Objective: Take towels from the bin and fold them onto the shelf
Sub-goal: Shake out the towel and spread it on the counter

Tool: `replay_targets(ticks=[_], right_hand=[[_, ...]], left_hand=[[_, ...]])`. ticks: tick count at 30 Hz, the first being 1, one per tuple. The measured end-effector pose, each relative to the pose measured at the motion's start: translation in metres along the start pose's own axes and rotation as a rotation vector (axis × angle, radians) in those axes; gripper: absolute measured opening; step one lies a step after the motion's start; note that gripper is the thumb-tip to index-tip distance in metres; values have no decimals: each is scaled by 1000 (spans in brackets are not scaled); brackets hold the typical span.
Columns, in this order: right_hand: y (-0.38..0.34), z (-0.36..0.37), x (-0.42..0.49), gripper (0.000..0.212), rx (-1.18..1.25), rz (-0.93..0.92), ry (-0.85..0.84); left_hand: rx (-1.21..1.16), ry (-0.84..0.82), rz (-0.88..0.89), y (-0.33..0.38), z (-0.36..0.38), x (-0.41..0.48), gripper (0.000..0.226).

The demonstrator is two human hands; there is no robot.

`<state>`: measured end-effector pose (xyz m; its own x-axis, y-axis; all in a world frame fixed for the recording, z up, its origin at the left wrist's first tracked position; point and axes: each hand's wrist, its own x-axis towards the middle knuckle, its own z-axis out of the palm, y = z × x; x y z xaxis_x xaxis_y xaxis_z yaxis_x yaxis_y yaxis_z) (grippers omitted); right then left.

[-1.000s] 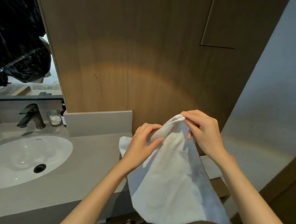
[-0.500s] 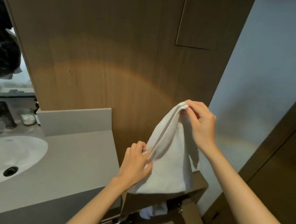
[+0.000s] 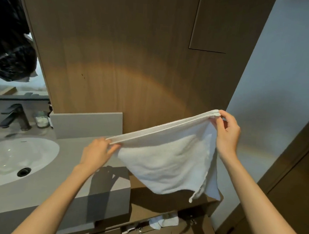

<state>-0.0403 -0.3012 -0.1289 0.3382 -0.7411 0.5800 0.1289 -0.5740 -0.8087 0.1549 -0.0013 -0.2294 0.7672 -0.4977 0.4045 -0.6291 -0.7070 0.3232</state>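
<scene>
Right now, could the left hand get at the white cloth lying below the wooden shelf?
Probably not yet: the left hand pinches a corner of the held-up towel, and the shelf partly covers the cloth.

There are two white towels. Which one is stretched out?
The upper towel, up in the air: the left hand and right hand pinch its top corners. The lower towel lies crumpled below the wooden shelf.

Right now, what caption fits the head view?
Left hand and right hand pinch the white towel by its top corners, stretched above the wooden shelf beside the sink.
</scene>
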Motion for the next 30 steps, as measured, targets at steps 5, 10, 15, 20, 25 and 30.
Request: replay_targets(ticks=[5,10,15,20,25,30], right_hand=[[7,13,-16,18,82,80,83],[24,44,-38,23,95,228,-80],[31,78,-68,23,108,282,-212],[20,103,-89,21,211,311,-261],[0,124,-105,16,313,227,-244],[13,155,-117,22,160,298,-520]], left_hand=[[88,263,119,-10,-83,13,19],[6,269,220,-30,-125,-8,5],[-189,185,30,-60,-137,-45,11],[-557,312,-150,-62,-149,-74,15],[-731,605,-370,-70,-158,-80,3],[-528,574,-482,-113,-131,-89,9]])
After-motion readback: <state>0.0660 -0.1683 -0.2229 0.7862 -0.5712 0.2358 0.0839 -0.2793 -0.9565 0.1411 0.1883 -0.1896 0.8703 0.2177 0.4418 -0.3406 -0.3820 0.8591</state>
